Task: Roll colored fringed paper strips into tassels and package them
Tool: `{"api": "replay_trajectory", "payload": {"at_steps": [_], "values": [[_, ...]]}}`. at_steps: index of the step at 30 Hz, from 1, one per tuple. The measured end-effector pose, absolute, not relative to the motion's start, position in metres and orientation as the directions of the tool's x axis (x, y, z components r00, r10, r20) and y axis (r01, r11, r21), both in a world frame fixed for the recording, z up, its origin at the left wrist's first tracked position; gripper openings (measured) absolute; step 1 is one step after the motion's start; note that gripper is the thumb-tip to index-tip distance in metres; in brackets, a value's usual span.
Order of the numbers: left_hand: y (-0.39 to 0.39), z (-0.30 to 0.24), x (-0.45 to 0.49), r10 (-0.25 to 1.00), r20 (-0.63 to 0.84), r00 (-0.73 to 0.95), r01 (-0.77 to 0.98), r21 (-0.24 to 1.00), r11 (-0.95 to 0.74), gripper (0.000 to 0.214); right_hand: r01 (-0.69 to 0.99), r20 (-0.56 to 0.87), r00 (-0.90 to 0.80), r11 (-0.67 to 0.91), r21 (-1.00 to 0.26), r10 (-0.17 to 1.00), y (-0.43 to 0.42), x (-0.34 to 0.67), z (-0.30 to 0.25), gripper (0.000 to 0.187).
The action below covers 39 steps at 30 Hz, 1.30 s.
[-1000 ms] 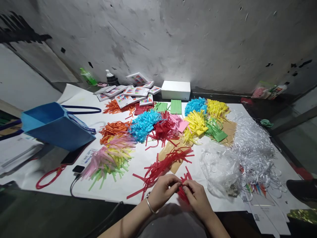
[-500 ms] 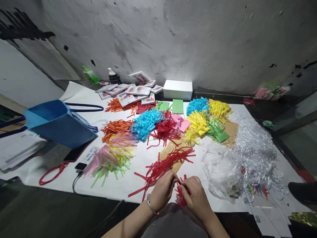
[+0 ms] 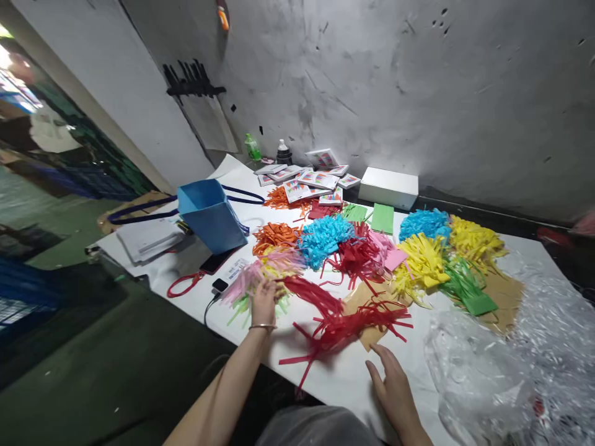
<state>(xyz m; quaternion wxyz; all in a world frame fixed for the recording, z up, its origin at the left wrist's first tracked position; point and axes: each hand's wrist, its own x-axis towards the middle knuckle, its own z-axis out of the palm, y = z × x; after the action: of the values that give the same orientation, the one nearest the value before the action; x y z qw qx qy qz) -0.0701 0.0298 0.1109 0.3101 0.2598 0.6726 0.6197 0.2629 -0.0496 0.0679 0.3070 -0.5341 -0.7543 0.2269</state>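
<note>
My left hand [image 3: 264,302], with a bangle at the wrist, reaches over a pile of pink, yellow and green fringed paper tassels [image 3: 242,286]. Its fingers appear closed on one end of a red paper tassel [image 3: 316,296], whose strips trail to the right. Below that lies a loose heap of red fringe strips [image 3: 341,329], partly over a tan paper sheet [image 3: 369,337]. Off to the right, my right hand [image 3: 393,384] hovers near the table's front edge, thumb and fingers apart, holding nothing.
Orange [image 3: 277,236], blue [image 3: 326,238] and yellow [image 3: 423,263] tassel bunches spread across the white table. Behind stand printed packs [image 3: 318,179] and a white box [image 3: 389,187]. A blue bag [image 3: 207,214] is at left; clear plastic [image 3: 478,371] covers the right.
The view has turned left. My hands have parted: the left has moved to the multicoloured pile with the red tassel, while the right has let go and opened.
</note>
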Motion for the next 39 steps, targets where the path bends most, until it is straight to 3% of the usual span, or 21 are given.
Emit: {"api": "replay_trajectory", "payload": {"at_steps": [4, 7, 9, 11, 13, 16, 18, 21, 24, 26, 28, 31, 34, 36, 39], "values": [[0.025, 0.086, -0.078, 0.711, -0.050, -0.701, 0.041, 0.993, 0.111, 0.042, 0.689, 0.266, -0.453, 0.523, -0.501, 0.851, -0.042, 0.238, 0.028, 0.046], [-0.001, 0.052, -0.021, 0.865, -0.005, -0.502, 0.160, 0.982, 0.099, 0.040, 0.724, 0.300, -0.529, 0.607, -0.328, 0.794, -0.029, 0.219, 0.010, 0.062], [-0.019, 0.029, 0.018, 0.985, 0.132, -0.109, 0.517, 0.854, -0.057, 0.054, 0.759, 0.301, -0.528, 0.600, -0.252, 0.794, -0.017, 0.208, 0.011, 0.064], [-0.029, 0.011, 0.044, 0.988, 0.134, 0.078, 0.761, 0.633, -0.146, 0.042, 0.770, 0.272, -0.549, 0.605, -0.202, 0.790, -0.002, 0.199, 0.021, 0.061], [-0.031, 0.001, 0.053, 0.975, 0.115, 0.191, 0.849, 0.479, -0.223, 0.021, 0.731, 0.209, -0.632, 0.664, -0.159, 0.746, 0.013, 0.194, 0.035, 0.051], [-0.029, -0.001, 0.045, 0.947, 0.104, 0.303, 0.844, 0.432, -0.318, 0.018, 0.633, 0.113, -0.759, 0.767, -0.103, 0.641, 0.028, 0.200, 0.045, 0.027], [-0.032, 0.004, 0.038, 0.944, 0.101, 0.315, 0.855, 0.401, -0.329, 0.018, 0.632, 0.095, -0.765, 0.771, -0.079, 0.637, 0.024, 0.214, 0.038, 0.023], [-0.044, 0.016, 0.036, 0.940, 0.128, 0.316, 0.869, 0.358, -0.341, 0.024, 0.697, 0.128, -0.703, 0.713, -0.075, 0.700, -0.001, 0.239, 0.015, 0.026], [-0.057, 0.026, 0.048, 0.843, 0.144, 0.518, 0.764, 0.366, -0.532, 0.051, 0.783, 0.182, -0.592, 0.614, -0.098, 0.785, -0.036, 0.253, -0.004, 0.036], [-0.058, 0.028, 0.057, 0.781, 0.112, 0.614, 0.697, 0.388, -0.603, 0.056, 0.825, 0.208, -0.526, 0.554, -0.110, 0.825, -0.056, 0.256, -0.010, 0.041], [-0.051, 0.025, 0.060, 0.831, 0.065, 0.553, 0.755, 0.383, -0.533, 0.052, 0.856, 0.226, -0.471, 0.504, -0.114, 0.853, -0.070, 0.257, -0.012, 0.045], [-0.033, 0.021, 0.050, 0.964, 0.040, 0.265, 0.914, 0.309, -0.264, 0.039, 0.882, 0.266, -0.409, 0.453, -0.131, 0.873, -0.081, 0.260, -0.014, 0.043], [-0.023, 0.023, 0.036, 0.993, 0.101, 0.053, 0.967, 0.244, -0.077, 0.037, 0.879, 0.291, -0.401, 0.455, -0.147, 0.869, -0.085, 0.265, -0.016, 0.040], [-0.025, 0.027, 0.036, 0.982, 0.119, 0.147, 0.954, 0.247, -0.173, 0.042, 0.879, 0.285, -0.399, 0.452, -0.149, 0.871, -0.085, 0.266, -0.017, 0.041], [-0.033, 0.028, 0.055, 0.884, 0.053, 0.465, 0.832, 0.314, -0.456, 0.052, 0.873, 0.283, -0.408, 0.462, -0.157, 0.868, -0.085, 0.266, -0.016, 0.044]]}}
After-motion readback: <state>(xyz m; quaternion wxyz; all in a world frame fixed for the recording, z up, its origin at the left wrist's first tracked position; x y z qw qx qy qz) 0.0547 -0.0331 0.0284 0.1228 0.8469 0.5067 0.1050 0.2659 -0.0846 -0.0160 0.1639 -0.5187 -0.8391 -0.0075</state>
